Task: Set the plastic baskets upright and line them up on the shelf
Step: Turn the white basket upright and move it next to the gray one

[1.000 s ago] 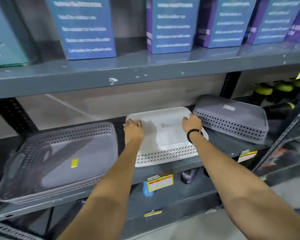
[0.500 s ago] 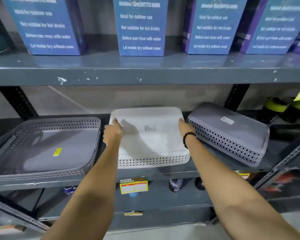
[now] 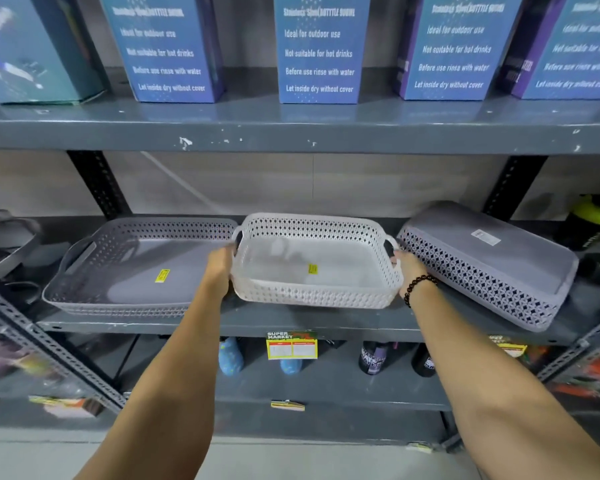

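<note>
A white perforated basket [image 3: 326, 292] sits upright at the middle of the grey shelf [image 3: 243, 323], its open side up and a yellow sticker inside. My left hand [image 3: 219, 271] grips its left end and my right hand [image 3: 407, 271], with a black bead bracelet at the wrist, grips its right end by the handle. To its left a grey basket [image 3: 118, 271] stands upright. To the right another grey basket [image 3: 492, 265] lies upside down and skewed, its flat bottom facing up.
Blue bottle boxes [image 3: 319, 50] stand in a row on the shelf above. Black and green bottles [image 3: 596, 220] sit at the far right of the basket shelf. Bottles and a price tag [image 3: 291, 344] show below. Slanted metal shelf braces flank both sides.
The white basket lay upside down under my hands; now it is turned upright, open side up, with my hands at its two ends. The view has shifted slightly left.
</note>
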Demonstrator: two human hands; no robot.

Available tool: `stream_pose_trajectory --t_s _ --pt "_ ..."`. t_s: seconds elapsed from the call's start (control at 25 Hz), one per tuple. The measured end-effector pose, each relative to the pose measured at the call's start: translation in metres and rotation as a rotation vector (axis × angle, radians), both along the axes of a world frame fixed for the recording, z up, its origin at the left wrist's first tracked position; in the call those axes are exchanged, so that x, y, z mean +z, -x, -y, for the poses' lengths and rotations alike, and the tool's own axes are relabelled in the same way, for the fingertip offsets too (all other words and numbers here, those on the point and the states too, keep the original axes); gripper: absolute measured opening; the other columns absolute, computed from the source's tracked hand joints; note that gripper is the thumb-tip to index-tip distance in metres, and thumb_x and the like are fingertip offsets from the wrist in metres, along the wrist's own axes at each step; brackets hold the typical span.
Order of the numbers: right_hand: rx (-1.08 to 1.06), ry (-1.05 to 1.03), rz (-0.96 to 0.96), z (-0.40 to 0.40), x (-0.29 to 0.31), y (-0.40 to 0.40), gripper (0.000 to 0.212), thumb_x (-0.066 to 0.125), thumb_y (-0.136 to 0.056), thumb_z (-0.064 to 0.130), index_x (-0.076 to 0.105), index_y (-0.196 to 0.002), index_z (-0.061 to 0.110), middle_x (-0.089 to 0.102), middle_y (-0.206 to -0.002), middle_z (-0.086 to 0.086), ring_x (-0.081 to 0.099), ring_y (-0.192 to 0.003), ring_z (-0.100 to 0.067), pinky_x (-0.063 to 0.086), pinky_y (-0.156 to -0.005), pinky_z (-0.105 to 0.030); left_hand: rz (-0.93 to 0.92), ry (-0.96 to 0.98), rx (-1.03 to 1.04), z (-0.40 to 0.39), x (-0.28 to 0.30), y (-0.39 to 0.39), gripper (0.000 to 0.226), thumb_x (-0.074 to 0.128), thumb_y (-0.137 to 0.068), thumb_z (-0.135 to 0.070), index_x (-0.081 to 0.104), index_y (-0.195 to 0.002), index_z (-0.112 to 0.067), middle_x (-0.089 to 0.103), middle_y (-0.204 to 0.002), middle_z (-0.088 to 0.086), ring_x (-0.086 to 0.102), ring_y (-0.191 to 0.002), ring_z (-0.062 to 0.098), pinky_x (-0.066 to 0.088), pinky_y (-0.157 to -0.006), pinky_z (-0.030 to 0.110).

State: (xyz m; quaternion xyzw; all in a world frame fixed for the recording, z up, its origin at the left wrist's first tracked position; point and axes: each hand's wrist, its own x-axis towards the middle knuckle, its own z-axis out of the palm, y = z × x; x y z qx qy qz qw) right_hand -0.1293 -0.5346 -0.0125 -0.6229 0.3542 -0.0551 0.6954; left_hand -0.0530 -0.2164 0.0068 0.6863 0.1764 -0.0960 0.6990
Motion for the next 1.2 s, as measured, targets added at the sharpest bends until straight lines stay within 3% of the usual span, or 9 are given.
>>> stream_pose_trajectory --t_s 0.12,0.16,0.32,0.48,0.56,0.64,0.8,0.96,1.2 --pt "0.101 0.301 -0.169 0.002 -0.015 0.005 0.032 0.034 -0.099 0.015 0.063 -0.103 0.002 0.043 -0.073 0.000 0.034 -0.058 -0.003 0.030 -0.056 -0.015 0.090 -0.588 0.014 0.006 -0.008 0.014 0.022 0.048 -0.093 -0.007 0.067 -0.088 0.003 0.061 -0.075 0.019 0.057 -0.076 0.033 0.040 -0.063 0.035" --pt "0.071 0.270 -0.151 0.001 -0.018 0.009 0.034 0.034 -0.099 0.014 0.059 -0.118 0.000 0.046 -0.074 0.000 0.038 -0.059 -0.005 0.032 -0.056 -0.016 0.110 -0.693 0.041 0.009 -0.012 0.019 0.022 0.049 -0.092 -0.005 0.068 -0.095 0.007 0.067 -0.085 0.025 0.061 -0.084 0.038 0.042 -0.065 0.037" --pt "-0.086 0.097 0.003 -0.006 -0.023 0.017 0.031 0.040 -0.098 0.014 0.061 -0.121 0.008 0.062 -0.090 -0.007 0.055 -0.078 -0.021 0.045 -0.063 -0.026 0.185 -0.861 0.082 0.015 -0.016 0.035 0.016 0.054 -0.091 -0.002 0.064 -0.097 0.010 0.067 -0.103 0.027 0.064 -0.091 0.039 0.046 -0.068 0.039" --pt "-0.134 0.139 0.029 -0.005 -0.035 0.014 0.033 0.040 -0.098 0.012 0.061 -0.121 0.004 0.065 -0.108 -0.016 0.056 -0.091 -0.021 0.050 -0.098 -0.043 0.191 -0.901 0.101 0.017 -0.012 0.035 0.016 0.051 -0.086 0.009 0.066 -0.086 0.013 0.064 -0.080 0.027 0.058 -0.069 0.033 0.055 -0.072 0.046" --pt "-0.130 0.137 0.036 -0.004 -0.036 0.012 0.033 0.040 -0.097 0.011 0.061 -0.121 0.005 0.065 -0.114 -0.018 0.056 -0.093 -0.021 0.047 -0.102 -0.047 0.181 -0.901 0.114 0.015 -0.010 0.033 0.025 0.054 -0.085 0.010 0.063 -0.063 0.004 0.061 -0.064 0.020 0.058 -0.061 0.031 0.049 -0.060 0.041" --pt "-0.131 0.135 0.047 -0.003 -0.037 0.008 0.033 0.041 -0.096 0.010 0.062 -0.121 0.005 0.064 -0.121 -0.020 0.056 -0.094 -0.021 0.046 -0.103 -0.047 0.201 -0.892 0.133 0.012 -0.012 0.028 0.044 0.057 -0.084 0.010 0.043 -0.047 -0.009 0.047 -0.053 0.010 0.045 -0.055 0.024 0.037 -0.055 0.032" --pt "-0.133 0.138 0.046 -0.001 -0.039 0.001 0.034 0.041 -0.096 0.011 0.061 -0.123 0.005 0.065 -0.116 -0.019 0.054 -0.093 -0.021 0.049 -0.099 -0.040 0.204 -0.879 0.126 0.009 -0.017 0.019 0.025 0.057 -0.082 0.010 0.054 -0.061 -0.004 0.053 -0.064 0.014 0.048 -0.062 0.025 0.039 -0.056 0.030" --pt "-0.130 0.151 0.031 -0.002 -0.037 -0.002 0.032 0.042 -0.096 0.011 0.063 -0.119 0.006 0.065 -0.117 -0.021 0.053 -0.089 -0.020 0.048 -0.097 -0.041 0.197 -0.919 0.132 0.009 -0.016 0.018 0.036 0.053 -0.082 0.011 0.045 -0.057 -0.013 0.040 -0.054 0.003 0.046 -0.066 0.025 0.040 -0.060 0.033" --pt "-0.110 0.191 -0.031 0.000 -0.032 -0.002 0.031 0.042 -0.094 0.011 0.064 -0.114 0.003 0.058 -0.092 -0.010 0.053 -0.085 -0.022 0.045 -0.074 -0.031 0.217 -0.906 0.126 0.011 -0.014 0.021 0.028 0.045 -0.084 0.014 0.066 -0.087 -0.003 0.060 -0.084 0.018 0.052 -0.075 0.030 0.041 -0.065 0.030"
